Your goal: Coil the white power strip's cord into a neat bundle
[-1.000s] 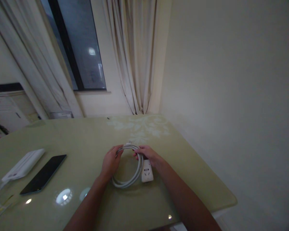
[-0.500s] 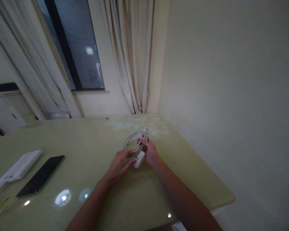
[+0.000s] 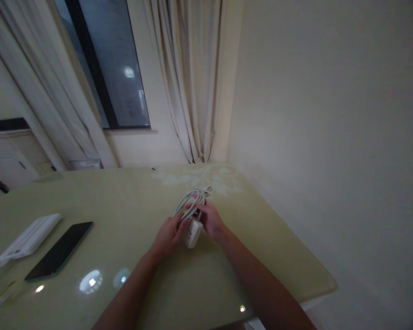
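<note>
A white extension cord with its cable wound in loops (image 3: 187,200) is between my hands over the table. Its white socket block (image 3: 193,233) hangs below the loops, face toward me and tilted. The pronged plug (image 3: 208,190) sticks out at the upper right of the coil. My left hand (image 3: 168,233) is closed on the lower left of the loops, thumb by the socket block. On the right side of the coil, my right hand (image 3: 211,216) is wrapped round the cable, some of its fingers hidden behind the loops.
On the left of the pale green glossy table (image 3: 124,206) lie a black phone (image 3: 60,250) and a white power-bank-like box (image 3: 30,236) with a white cable. A tiny dark object (image 3: 153,169) sits near the far edge. A wall (image 3: 313,137) borders the right side.
Both hands have shifted slightly left with the coil. The socket block has swung left and lower, showing more of its face, and the plug points further to the right.
</note>
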`<action>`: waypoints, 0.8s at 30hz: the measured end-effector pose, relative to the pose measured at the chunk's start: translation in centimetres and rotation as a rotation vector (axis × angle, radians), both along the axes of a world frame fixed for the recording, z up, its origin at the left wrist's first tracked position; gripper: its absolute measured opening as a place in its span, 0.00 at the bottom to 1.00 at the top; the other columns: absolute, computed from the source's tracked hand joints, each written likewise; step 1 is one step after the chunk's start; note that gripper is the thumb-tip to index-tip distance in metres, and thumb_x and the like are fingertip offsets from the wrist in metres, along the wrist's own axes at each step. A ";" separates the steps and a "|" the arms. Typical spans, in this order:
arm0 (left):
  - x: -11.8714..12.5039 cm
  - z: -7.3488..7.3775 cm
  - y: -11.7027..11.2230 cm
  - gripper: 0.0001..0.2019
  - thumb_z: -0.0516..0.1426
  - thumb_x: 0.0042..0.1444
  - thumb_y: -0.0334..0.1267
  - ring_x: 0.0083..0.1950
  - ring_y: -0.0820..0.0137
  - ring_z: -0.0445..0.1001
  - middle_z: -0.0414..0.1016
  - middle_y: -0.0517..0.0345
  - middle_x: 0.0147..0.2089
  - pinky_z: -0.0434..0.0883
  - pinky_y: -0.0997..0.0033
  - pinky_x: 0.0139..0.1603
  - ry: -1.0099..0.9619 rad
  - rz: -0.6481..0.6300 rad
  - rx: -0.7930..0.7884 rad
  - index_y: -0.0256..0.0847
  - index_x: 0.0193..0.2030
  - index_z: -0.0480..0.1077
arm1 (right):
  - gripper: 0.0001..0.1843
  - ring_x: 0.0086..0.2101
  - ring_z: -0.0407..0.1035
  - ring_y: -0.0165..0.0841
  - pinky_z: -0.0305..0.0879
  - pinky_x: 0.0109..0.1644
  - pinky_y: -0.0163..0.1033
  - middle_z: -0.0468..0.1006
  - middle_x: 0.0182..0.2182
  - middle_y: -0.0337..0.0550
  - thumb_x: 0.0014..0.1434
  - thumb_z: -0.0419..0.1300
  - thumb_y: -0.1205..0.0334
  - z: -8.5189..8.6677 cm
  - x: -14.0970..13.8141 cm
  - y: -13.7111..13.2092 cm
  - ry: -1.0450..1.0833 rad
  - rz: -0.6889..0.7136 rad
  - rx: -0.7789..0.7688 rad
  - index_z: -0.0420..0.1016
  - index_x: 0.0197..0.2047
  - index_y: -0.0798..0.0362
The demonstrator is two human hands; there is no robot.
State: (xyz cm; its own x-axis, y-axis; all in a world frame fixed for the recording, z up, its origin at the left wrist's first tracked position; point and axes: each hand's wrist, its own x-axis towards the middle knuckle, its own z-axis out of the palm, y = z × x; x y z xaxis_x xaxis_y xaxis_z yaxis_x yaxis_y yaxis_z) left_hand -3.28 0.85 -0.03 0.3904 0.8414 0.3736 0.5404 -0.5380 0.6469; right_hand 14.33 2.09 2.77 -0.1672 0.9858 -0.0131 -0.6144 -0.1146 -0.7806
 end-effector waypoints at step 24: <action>-1.4 0.8 0.8 0.31 0.40 0.70 0.56 0.32 0.62 0.77 0.81 0.48 0.32 0.56 0.70 0.31 0.528 0.391 0.005 0.44 0.34 0.79 | 0.27 0.21 0.72 0.31 0.68 0.30 0.35 0.79 0.21 0.46 0.65 0.58 0.39 -3.6 0.4 1.8 -0.510 0.129 -0.137 0.75 0.31 0.56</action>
